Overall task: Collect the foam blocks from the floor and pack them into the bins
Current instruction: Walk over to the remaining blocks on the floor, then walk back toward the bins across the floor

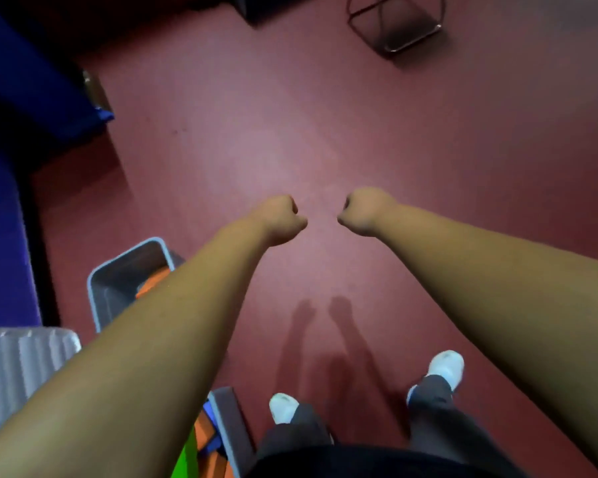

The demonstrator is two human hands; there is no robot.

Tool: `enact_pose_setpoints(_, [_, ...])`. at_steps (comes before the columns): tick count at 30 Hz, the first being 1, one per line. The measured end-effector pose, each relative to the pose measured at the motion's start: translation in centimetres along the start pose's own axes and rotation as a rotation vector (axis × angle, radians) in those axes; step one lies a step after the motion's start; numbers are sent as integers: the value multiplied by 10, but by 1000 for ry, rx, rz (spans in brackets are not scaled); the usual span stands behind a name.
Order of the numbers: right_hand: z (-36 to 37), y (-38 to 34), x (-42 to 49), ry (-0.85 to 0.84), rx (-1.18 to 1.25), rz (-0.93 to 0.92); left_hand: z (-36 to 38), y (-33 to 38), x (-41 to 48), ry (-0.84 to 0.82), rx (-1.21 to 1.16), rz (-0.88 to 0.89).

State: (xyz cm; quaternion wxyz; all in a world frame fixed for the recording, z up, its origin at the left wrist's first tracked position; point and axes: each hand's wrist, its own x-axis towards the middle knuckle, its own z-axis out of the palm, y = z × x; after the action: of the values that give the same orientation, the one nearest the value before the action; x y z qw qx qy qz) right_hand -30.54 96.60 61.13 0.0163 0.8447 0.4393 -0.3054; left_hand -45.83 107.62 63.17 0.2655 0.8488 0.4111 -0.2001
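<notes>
Both my arms stretch forward over the red floor (325, 132). My left hand (280, 219) and my right hand (365, 210) are clenched into fists with nothing in them, a short gap between them. A grey bin (125, 267) stands at the lower left under my left forearm, with an orange foam block (152, 281) inside. A second grey bin (228, 426) near my feet holds green (185, 457), orange and blue blocks, partly hidden by my arm. I see no foam blocks loose on the floor.
A blue mat or couch (21, 98) lines the left side. A white ribbed container (18, 367) sits at the lower left. A metal wire stand (397, 25) is at the top right. My white shoes (446, 369) are on the floor below.
</notes>
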Motion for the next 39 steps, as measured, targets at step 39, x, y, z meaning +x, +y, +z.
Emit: enact_pose_setpoints(39, [-188,949,-228,327,739,1308,262,1126,187,-522,833,1299])
